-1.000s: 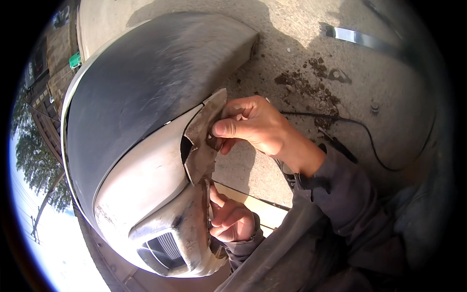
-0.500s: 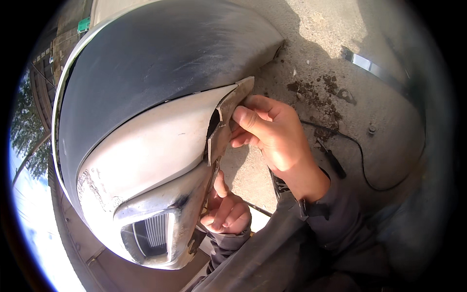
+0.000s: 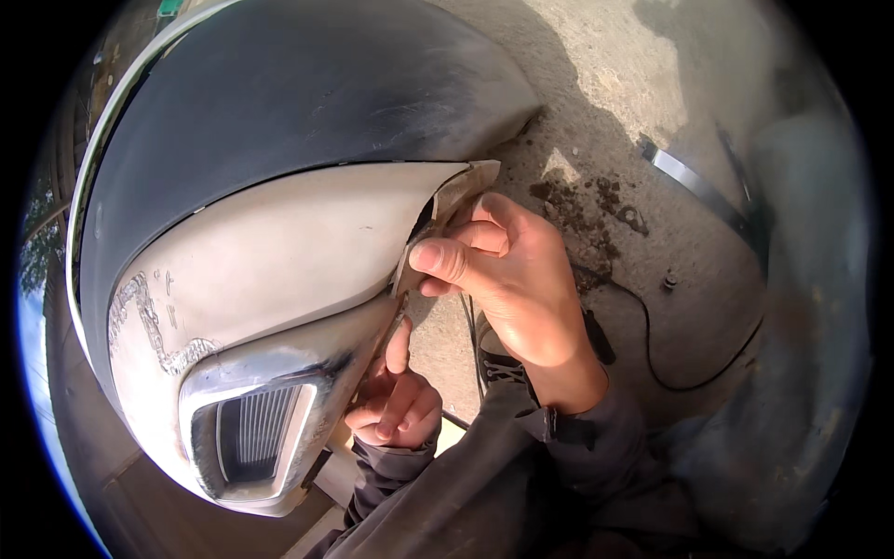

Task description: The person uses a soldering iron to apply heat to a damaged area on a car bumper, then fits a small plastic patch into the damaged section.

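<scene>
A large vehicle body part fills the left side, with a bare whitish panel below a dark grey curved one. Along its right end runs a bent, ragged-edged metal strip, with a dark gap between it and the panel. My right hand pinches this strip, thumb on the near face and fingers behind. Lower down, my left hand is at the panel's lower right edge, one digit pointing up and the other fingers curled; anything inside them is hidden. Beside it is a chrome-framed ribbed recess.
On the rough ground to the right lie a black cable, a shiny metal strip, a small metal piece and dark crumbs. My shoe is below my right hand.
My view has shifted, so the body part appears further left and turned slightly. My right thumb has moved down along the strip. The left hand keeps nearly the same pose at the edge.
</scene>
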A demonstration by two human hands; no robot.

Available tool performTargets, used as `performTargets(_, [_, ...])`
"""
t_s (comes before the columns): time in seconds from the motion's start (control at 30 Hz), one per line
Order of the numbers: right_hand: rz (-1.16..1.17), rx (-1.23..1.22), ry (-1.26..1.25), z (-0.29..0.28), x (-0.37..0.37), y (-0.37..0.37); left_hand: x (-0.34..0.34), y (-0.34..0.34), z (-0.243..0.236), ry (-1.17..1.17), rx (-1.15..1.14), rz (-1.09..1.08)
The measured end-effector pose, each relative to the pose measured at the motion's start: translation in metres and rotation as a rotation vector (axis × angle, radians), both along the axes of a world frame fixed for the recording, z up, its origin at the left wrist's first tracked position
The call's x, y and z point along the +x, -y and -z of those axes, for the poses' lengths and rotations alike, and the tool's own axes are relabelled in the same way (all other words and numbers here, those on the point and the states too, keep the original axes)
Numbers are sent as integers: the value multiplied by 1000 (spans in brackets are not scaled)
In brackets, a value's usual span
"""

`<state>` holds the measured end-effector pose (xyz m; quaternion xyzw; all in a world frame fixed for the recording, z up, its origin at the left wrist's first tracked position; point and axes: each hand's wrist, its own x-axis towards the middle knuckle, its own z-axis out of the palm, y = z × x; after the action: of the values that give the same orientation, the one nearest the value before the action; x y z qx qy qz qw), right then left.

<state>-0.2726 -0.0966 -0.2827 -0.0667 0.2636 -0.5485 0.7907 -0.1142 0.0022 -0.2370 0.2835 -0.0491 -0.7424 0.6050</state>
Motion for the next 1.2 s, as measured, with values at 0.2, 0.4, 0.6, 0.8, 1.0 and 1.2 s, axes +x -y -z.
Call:
performTargets(0.2, [32,26,35,1,4,3,0,4,2,-10,-21,59])
performTargets(0.4, [94,-53,26,-9,20,6,-1,15,-8,92,-32,-1])
performTargets(0.6, [166,-39,14,-3,19,1,-11,15,-11,184,-41,-8])
performTargets(0.8, [217,-33,73,-4,22,7,-13,16,-6,202,-122,-19])
performTargets(1.0, [209,-63,-2,7,32,5,-10,14,-1,297,-164,-9])
performTargets(1.2, [198,-48,-144,8,26,5,-13,15,2,235,-179,-16])
